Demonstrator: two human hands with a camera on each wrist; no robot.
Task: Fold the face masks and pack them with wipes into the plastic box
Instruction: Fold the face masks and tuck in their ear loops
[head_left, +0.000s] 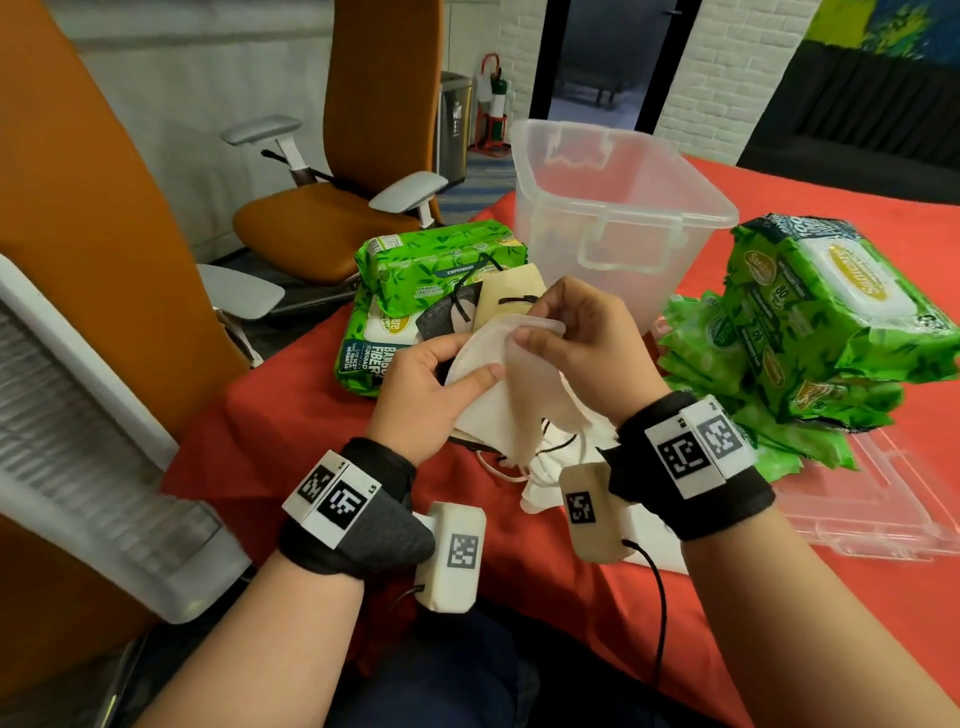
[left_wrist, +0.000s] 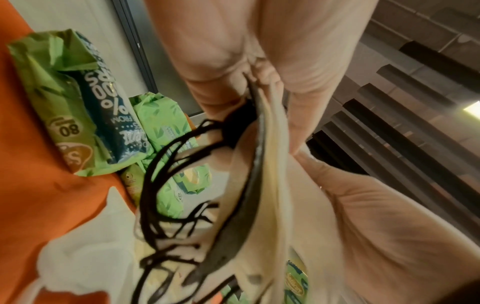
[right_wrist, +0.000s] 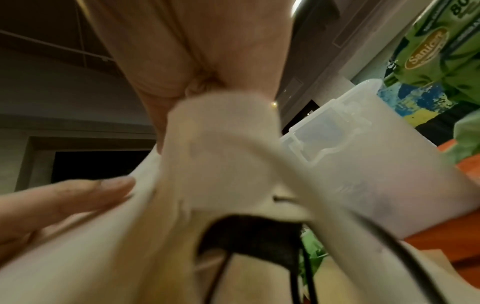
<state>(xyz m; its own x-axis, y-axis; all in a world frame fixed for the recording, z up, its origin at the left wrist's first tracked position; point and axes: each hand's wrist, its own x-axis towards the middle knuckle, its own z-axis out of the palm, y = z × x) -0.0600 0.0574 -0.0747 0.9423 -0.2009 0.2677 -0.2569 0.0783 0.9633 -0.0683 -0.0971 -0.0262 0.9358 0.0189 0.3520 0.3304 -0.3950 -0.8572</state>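
Note:
Both hands hold a white face mask (head_left: 493, 358) above the red table. My left hand (head_left: 431, 384) grips its left side with the thumb pressed on top, and black ear loops (left_wrist: 166, 185) hang below it. My right hand (head_left: 576, 338) pinches the mask's upper right edge (right_wrist: 223, 127). More white masks (head_left: 550, 467) lie under the hands. A black mask (head_left: 447, 317) and a tan mask (head_left: 506, 296) rest on green wipes packs (head_left: 436, 265) at the left. The clear plastic box (head_left: 613, 208) stands behind the hands, with nothing seen inside it.
A pile of green wipes packs (head_left: 821, 322) sits at the right. The clear box lid (head_left: 872, 514) lies flat at the right front. Orange office chairs (head_left: 332, 208) stand to the left of the red table (head_left: 831, 597).

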